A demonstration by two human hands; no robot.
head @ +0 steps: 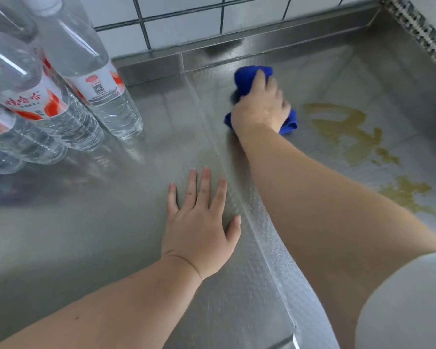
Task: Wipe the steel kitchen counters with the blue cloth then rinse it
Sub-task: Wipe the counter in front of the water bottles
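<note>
A bunched blue cloth [252, 75] lies on the steel counter [111, 210] near the back rim. My right hand [261, 107] presses down on it with the fingers curled over the cloth; part of the cloth pokes out under the wrist. My left hand [202, 222] rests flat on the counter nearer to me, fingers spread, holding nothing. A yellowish-brown smear [347, 132] spreads over the steel just right of the cloth, with a second patch [408, 195] closer to me.
Several clear water bottles [86, 71] with red and white labels stand at the left. A white tiled wall [186, 18] runs behind the raised steel back rim [237, 44]. A patterned metal strip [420, 28] borders the far right corner.
</note>
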